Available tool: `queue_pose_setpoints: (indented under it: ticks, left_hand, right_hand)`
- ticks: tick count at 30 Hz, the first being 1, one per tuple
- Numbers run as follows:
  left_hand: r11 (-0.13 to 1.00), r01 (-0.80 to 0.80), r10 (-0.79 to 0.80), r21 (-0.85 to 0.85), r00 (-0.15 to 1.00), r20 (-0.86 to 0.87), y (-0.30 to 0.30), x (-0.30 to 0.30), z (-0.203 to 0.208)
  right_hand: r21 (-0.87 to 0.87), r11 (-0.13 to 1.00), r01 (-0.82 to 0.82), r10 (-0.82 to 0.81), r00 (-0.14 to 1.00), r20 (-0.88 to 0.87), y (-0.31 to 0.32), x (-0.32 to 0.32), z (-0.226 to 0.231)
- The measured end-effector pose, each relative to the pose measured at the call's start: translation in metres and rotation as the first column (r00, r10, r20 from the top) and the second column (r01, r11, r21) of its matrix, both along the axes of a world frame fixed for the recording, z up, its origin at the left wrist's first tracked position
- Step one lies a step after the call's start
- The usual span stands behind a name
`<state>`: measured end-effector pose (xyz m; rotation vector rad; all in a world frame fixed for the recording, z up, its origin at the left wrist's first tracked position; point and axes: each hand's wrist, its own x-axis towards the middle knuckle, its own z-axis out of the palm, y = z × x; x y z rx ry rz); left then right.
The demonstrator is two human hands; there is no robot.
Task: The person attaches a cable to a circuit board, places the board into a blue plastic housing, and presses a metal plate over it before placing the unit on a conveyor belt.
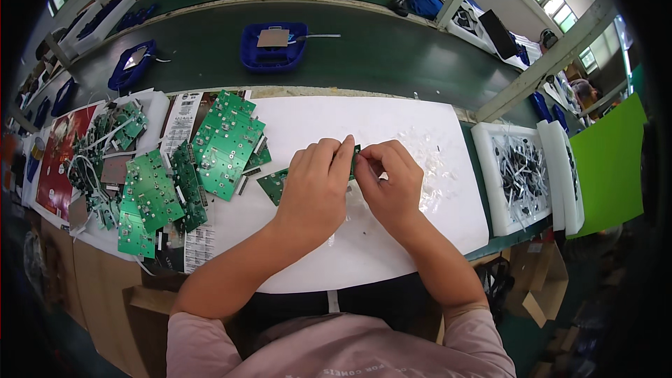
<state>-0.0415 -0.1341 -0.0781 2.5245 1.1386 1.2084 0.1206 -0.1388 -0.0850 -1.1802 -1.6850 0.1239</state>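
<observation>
My left hand (311,178) is closed over a small green circuit board (355,162) and holds it upright above the white sheet (308,117). The thumb and fingers of my right hand (393,185) are pinched at that board's right edge; what is between the fingertips, if anything, is too small to make out. Left of my left hand, another piece of green circuit board (271,186) shows, partly hidden by the hand. Small clear plastic bits (435,178) are scattered on the sheet, right of my right hand.
Green circuit boards (227,143) overlap at the left, beside a heap of boards with white cables (105,161). On the right stands a white foam tray (483,182) of small black and clear parts. Beyond the sheet, a conveyor belt (392,56) carries blue plastic housings (273,63).
</observation>
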Motion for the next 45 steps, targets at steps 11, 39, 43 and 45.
queue_pose_setpoints:
  ticks: [11,39,43,45]
  left_hand:
    - [0.997,-0.017,0.022,-0.073,0.997,0.078,0.001,-0.002,0.006]
    - [0.989,0.091,-0.088,-0.117,0.996,0.028,0.003,-0.004,-0.001]
    - [0.985,0.104,-0.103,-0.138,0.995,0.019,0.002,-0.004,-0.001]
    - [0.986,0.102,-0.1,-0.133,0.995,0.019,0.002,-0.004,-0.001]
  right_hand:
    - [-0.144,0.971,-0.19,0.151,0.959,-0.241,-0.005,0.014,0.0]
    - [-0.554,0.804,-0.216,0.165,0.976,-0.141,-0.008,0.03,0.021]
    - [-0.545,0.804,-0.237,0.201,0.971,-0.126,-0.007,0.034,0.02]
    - [-0.537,0.806,-0.25,0.22,0.968,-0.12,-0.006,0.036,0.018]
